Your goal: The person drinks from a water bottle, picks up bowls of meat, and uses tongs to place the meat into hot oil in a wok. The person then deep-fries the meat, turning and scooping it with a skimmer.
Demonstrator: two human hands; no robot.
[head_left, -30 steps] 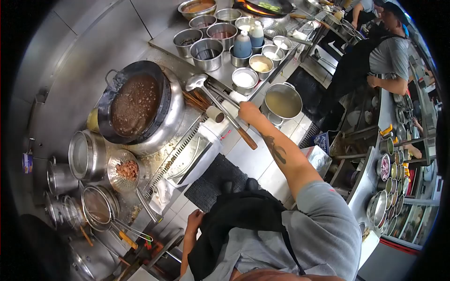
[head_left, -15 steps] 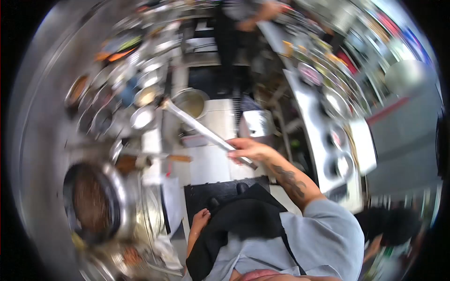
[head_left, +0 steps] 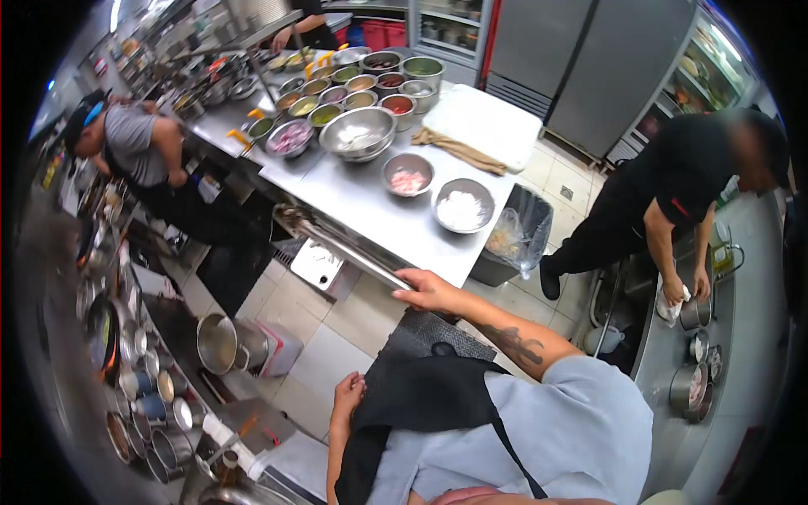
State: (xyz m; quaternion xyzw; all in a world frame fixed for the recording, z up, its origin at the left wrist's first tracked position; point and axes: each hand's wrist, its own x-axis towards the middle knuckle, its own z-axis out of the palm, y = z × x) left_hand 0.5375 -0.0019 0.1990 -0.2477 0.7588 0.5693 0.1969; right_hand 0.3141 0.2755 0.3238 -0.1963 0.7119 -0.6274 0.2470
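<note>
My right hand (head_left: 427,290) is closed around the end of a long, pale, straight-handled tool (head_left: 358,252). The tool slants up and left, in front of the edge of the steel worktable (head_left: 337,185). Its brownish far end is too unclear to name. My left hand (head_left: 348,392) hangs low beside my black apron (head_left: 421,396), its fingers loosely curled and nothing visible in them. Near my right hand, on the worktable, stand a bowl of white food (head_left: 464,206) and a bowl of pink pieces (head_left: 408,175).
Several ingredient bowls and a white cutting board (head_left: 480,126) cover the worktable. A lined bin (head_left: 513,236) stands at its end. One co-worker (head_left: 640,202) holds a cloth at the sink; another (head_left: 147,160) stands left. A pot (head_left: 220,343) and stove-side pans (head_left: 172,446) are lower left.
My view has swung to the right, bringing the worktable and the sink-side co-worker into sight. My right hand still holds the tool, now alongside the worktable edge. My left hand stays low.
</note>
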